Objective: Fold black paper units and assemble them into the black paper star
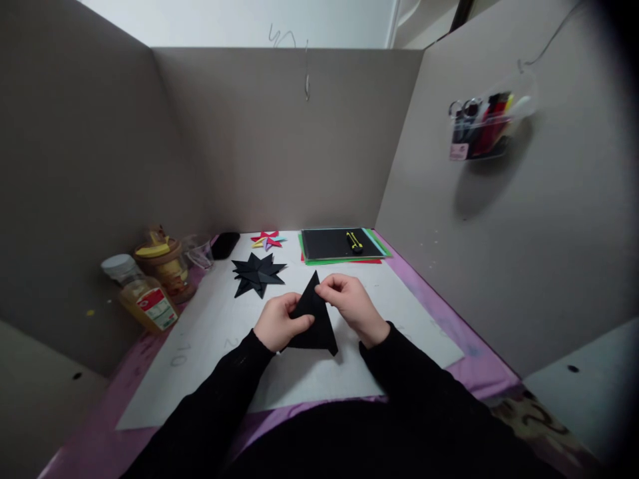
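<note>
A folded piece of black paper (315,326), roughly triangular with its point upward, is held between both hands above the white sheet (200,372). My left hand (283,320) grips its left side, thumb across the front and fingers behind. Near the tip, my right hand (352,303) pinches the right edge between thumb and fingertips. Behind my left hand lies a black paper star (258,274) with several points. A smaller multicoloured paper star (268,240) rests farther back.
At the back right, a utility knife (354,241) lies on a stack of coloured paper (319,245). A juice bottle (150,303), a brown cup (167,269), a clear cup (200,253) and a black phone (226,245) line the left. A tool holder (484,133) hangs on the right wall.
</note>
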`<state>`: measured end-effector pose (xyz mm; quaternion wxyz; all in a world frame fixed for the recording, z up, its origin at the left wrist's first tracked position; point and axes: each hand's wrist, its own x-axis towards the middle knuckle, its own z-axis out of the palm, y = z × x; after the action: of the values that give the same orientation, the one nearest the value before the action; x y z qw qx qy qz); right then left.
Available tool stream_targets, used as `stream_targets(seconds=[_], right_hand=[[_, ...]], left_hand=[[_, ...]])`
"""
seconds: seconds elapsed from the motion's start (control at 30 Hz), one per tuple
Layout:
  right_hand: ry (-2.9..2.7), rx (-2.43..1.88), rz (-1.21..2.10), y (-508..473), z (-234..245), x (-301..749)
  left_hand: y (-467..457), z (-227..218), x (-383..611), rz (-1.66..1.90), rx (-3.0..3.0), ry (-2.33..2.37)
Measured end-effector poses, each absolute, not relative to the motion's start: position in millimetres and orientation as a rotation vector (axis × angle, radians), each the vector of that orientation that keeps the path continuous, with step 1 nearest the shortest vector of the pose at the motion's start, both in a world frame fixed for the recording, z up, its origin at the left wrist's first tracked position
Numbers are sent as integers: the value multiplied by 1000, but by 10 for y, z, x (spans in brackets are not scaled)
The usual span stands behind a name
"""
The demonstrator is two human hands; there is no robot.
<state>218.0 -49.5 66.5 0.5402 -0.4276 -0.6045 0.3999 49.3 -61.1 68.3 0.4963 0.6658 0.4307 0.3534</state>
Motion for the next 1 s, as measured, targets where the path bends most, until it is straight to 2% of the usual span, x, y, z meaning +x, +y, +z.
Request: stream_targets(seconds=[0.3,0.73,1.0], right_hand=[[-1510,-1036,1003,-510,666,2168],[-1596,-1141,651,-572,671,2144],[-1656,-1127,631,-590,663,2117]], left_hand=[[-620,703,490,827,1551,1028],[-514,647,428,758,1454,946],[-537,637,467,951,1569,1013]])
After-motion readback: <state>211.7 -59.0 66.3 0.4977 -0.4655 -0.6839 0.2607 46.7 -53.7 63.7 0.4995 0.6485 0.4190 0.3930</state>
